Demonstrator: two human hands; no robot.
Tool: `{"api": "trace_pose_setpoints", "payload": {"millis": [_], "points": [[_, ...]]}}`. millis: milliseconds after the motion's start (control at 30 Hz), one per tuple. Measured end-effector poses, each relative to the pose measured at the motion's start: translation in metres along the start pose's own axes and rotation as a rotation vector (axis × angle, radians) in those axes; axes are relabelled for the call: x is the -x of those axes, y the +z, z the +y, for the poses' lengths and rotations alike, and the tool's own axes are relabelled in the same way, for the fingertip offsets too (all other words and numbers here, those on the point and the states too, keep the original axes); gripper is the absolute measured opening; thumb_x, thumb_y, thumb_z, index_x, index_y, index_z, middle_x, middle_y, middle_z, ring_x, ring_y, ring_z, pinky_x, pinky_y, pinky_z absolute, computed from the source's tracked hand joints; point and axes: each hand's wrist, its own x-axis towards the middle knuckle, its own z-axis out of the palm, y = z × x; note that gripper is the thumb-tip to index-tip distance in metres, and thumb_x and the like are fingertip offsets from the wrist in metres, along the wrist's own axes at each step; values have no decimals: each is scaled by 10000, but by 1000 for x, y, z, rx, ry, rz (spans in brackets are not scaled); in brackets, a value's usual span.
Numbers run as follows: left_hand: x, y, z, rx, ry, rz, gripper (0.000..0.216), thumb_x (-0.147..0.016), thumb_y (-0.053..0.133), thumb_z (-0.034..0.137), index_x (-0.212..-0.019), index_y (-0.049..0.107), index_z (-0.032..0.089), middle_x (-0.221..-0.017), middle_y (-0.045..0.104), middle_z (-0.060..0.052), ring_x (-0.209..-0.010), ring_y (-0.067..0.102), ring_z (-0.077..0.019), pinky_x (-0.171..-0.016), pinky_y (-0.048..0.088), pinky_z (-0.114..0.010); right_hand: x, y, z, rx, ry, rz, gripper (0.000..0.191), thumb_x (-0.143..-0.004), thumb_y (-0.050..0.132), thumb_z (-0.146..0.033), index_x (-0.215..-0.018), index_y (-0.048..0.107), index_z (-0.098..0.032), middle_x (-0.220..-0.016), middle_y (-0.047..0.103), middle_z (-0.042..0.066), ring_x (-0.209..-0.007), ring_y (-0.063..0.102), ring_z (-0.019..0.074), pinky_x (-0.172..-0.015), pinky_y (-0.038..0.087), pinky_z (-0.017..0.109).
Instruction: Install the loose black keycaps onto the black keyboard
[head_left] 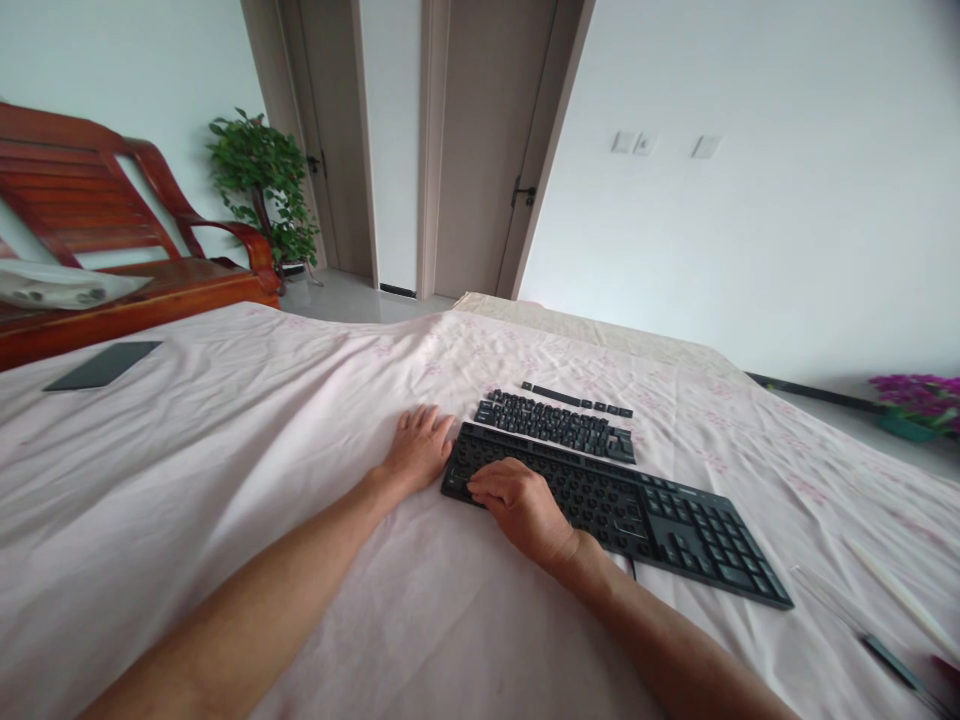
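A pale pink, flower-printed cloth [247,500] with soft wrinkles spreads beneath a long black plastic keyboard [660,510], the landmark for everything around it. Far to the keyboard's left and beyond it stand a glossy red-brown wooden bench [97,195] and a leafy green potted plant [262,180]; well behind it are two grey-brown doors [487,140] and a white wall [735,230]. A flat dark rectangular slab [103,366] lies on the cloth well to its left, and a thin tool with a dark handle [889,660] lies off its right end. The keyboard lies key side up, its long axis slanting from the far left to the near right, with the number pad at the near right end. Much of its main block shows bare key sockets, while loose black keycaps [559,425] sit in rows just behind its far edge. The left hand [420,450] rests palm down on the cloth just beside the keyboard's left end, fingers somewhat spread and grasping nothing. The right hand [517,500] reaches over the keyboard's left part, fingers bunched close together at the near left corner; whether they pinch a key cannot be told.
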Motion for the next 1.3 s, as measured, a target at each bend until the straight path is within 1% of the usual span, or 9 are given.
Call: {"api": "trace_pose_setpoints", "payload": {"millis": [133,267,400,567,800,967,1100,1300], "points": [[1,0,0,1,0,-2,404,-893,434,288,-1291,498,266,-1380,470,-77,-1295,356,-269,-1058,280,-474,1,3,0,-36,37,38,161,-824,640,-134,-858,756,-241,-892,728,6,-862,635,152,-818,499,275],[0,1,0,20,-7,-8,409,-893,438,294,-1298,493,278,-1391,461,-71,-1305,345,-268,-1062,275,-477,0,5,0,-56,43,27,187,-843,607,-142,-855,759,-249,-900,723,18,-870,638,161,-817,508,292],[0,1,0,22,-8,-8,410,-895,435,297,-1299,495,274,-1389,463,-75,-1300,352,-269,-1065,271,-480,1,7,0,-115,56,35,225,-849,577,-118,-881,759,-246,-916,717,24,-868,648,152,-799,519,272],[0,0,0,13,-3,1,406,-891,442,302,-1292,501,272,-1378,472,-76,-1297,355,-270,-1065,271,-480,4,12,2,-122,82,103,230,-822,602,-84,-862,763,-243,-903,719,21,-846,644,151,-785,523,267],[1,-1,1,-4,-4,-3,407,-894,433,292,-1295,500,269,-1390,466,-76,-1301,352,-273,-1060,278,-481,3,11,1,-96,114,115,205,-797,640,-99,-829,765,-259,-855,731,14,-818,645,172,-782,527,307],[0,-3,1,10,-4,-19,409,-895,430,292,-1296,503,268,-1389,466,-85,-1299,358,-279,-1061,276,-487,5,14,2,-121,105,135,193,-803,642,-113,-840,762,-260,-861,729,16,-832,639,175,-798,531,317],[0,-2,1,13,-10,-17,417,-895,432,290,-1309,488,287,-1395,464,-71,-1309,349,-270,-1069,266,-486,6,17,2,-132,107,159,191,-826,613,-141,-837,763,-259,-864,725,31,-841,638,185,-795,539,329],[0,-1,0,13,-5,-4,411,-888,447,286,-1296,497,276,-1392,468,-74,-1300,360,-269,-1065,274,-479,8,14,0,-88,56,110,240,-853,575,-126,-902,761,-268,-922,718,24,-877,624,175,-810,528,308]]}}
